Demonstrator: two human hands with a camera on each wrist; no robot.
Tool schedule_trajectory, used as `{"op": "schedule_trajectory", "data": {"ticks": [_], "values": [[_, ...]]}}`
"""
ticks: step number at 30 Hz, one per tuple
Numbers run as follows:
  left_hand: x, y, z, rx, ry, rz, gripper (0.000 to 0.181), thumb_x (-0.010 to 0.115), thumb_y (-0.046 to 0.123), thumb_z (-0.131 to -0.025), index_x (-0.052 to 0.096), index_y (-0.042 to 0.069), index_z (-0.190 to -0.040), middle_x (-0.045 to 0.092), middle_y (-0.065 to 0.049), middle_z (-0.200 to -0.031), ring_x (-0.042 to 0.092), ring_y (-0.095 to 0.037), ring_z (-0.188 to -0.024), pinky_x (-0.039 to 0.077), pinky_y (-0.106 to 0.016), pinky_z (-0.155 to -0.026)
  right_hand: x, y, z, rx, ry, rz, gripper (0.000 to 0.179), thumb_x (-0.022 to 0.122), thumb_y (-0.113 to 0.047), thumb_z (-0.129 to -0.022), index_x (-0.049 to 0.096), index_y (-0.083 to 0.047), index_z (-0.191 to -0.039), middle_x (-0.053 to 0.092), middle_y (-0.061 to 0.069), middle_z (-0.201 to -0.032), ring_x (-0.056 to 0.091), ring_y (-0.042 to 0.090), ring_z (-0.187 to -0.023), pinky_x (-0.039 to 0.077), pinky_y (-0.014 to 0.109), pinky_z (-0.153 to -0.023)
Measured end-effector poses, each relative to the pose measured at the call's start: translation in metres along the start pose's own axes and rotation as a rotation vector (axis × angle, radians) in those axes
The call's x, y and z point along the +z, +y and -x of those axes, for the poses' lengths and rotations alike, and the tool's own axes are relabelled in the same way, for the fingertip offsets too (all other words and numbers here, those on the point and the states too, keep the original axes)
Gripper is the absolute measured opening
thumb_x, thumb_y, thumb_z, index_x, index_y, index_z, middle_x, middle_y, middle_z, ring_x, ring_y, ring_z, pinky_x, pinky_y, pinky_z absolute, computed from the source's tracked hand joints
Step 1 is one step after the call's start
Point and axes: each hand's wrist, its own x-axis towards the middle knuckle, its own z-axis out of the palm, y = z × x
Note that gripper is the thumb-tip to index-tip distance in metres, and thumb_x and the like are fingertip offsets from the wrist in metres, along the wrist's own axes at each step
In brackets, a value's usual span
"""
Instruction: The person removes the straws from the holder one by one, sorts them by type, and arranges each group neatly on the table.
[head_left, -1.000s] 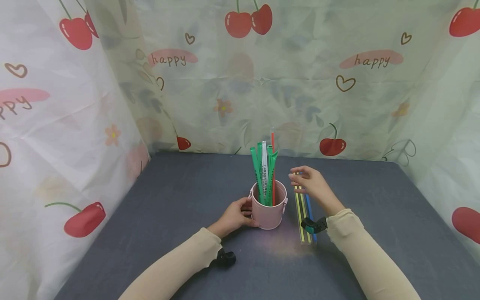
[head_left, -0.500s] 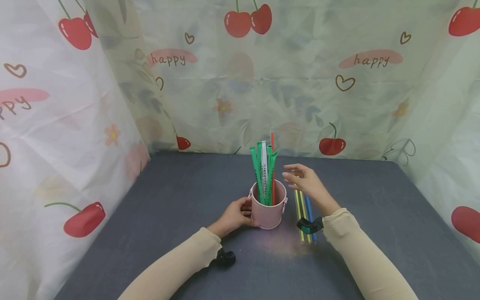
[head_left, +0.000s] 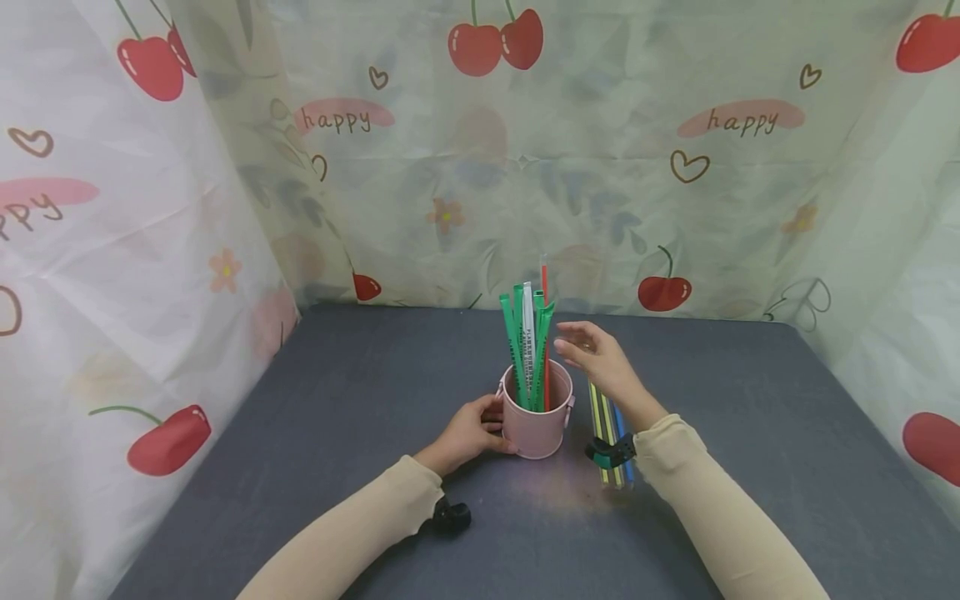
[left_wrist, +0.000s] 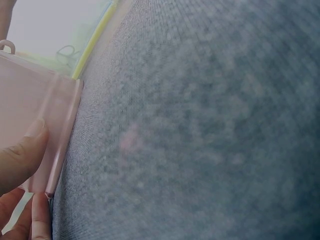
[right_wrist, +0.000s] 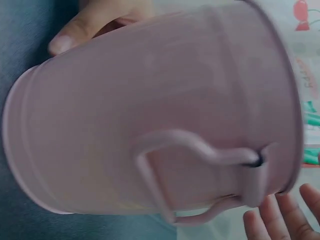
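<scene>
A small pink bucket [head_left: 534,432] stands upright on the table, holding slim green wrapped sticks [head_left: 517,350], a white one with print [head_left: 528,333] and a red one [head_left: 547,387]. My left hand [head_left: 468,433] grips the bucket low on its left side; in the left wrist view the thumb [left_wrist: 25,150] lies on the wall near the base. Just right of the rim, my right hand [head_left: 609,362] is held with fingers spread loosely, fingertips near the red stick, nothing in it. In the right wrist view its fingers [right_wrist: 280,220] show beyond the bucket's handle [right_wrist: 175,145].
Yellow-striped sticks [head_left: 597,412] and a blue one [head_left: 620,423] lie side by side on the dark grey table [head_left: 375,375], partly under my right forearm. A cherry-print cloth [head_left: 570,167] hangs behind and at both sides.
My right hand has moved left, from over the far ends of the yellow and blue sticks toward the bucket's upright sticks. The left hand and bucket have stayed put.
</scene>
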Motion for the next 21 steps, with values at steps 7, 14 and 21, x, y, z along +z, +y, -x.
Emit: {"op": "schedule_trajectory", "data": {"ticks": [7, 14, 21], "values": [[-0.0001, -0.001, -0.0002, 0.007, 0.003, -0.012, 0.074, 0.084, 0.002, -0.071, 0.049, 0.003, -0.136, 0.056, -0.013, -0.133, 0.058, -0.027, -0.118, 0.052, -0.04, -0.097, 0.005, 0.0025, -0.0006, -0.021, -0.018, 0.011, 0.05, 0.06, -0.027, -0.097, 0.047, -0.002, -0.138, 0.053, 0.023, -0.131, 0.055, 0.038, -0.12, 0.048, 0.049, -0.1], [0.0002, 0.0, 0.0001, 0.019, -0.003, -0.025, 0.073, 0.084, 0.002, -0.071, 0.049, 0.002, -0.135, 0.056, -0.014, -0.132, 0.058, -0.027, -0.118, 0.051, -0.039, -0.098, 0.0064, 0.0069, -0.0017, -0.036, -0.027, 0.06, 0.05, 0.061, -0.029, -0.096, 0.049, -0.002, -0.136, 0.055, 0.022, -0.131, 0.054, 0.036, -0.122, 0.045, 0.051, -0.103], [0.0001, 0.0005, 0.0009, 0.022, -0.003, -0.003, 0.072, 0.084, 0.001, -0.071, 0.049, 0.0, -0.134, 0.056, -0.015, -0.132, 0.058, -0.028, -0.118, 0.052, -0.039, -0.098, 0.0099, 0.0064, -0.0028, -0.029, -0.026, 0.057, 0.048, 0.061, -0.026, -0.096, 0.049, -0.001, -0.135, 0.056, 0.022, -0.13, 0.056, 0.036, -0.121, 0.046, 0.05, -0.102]]}}
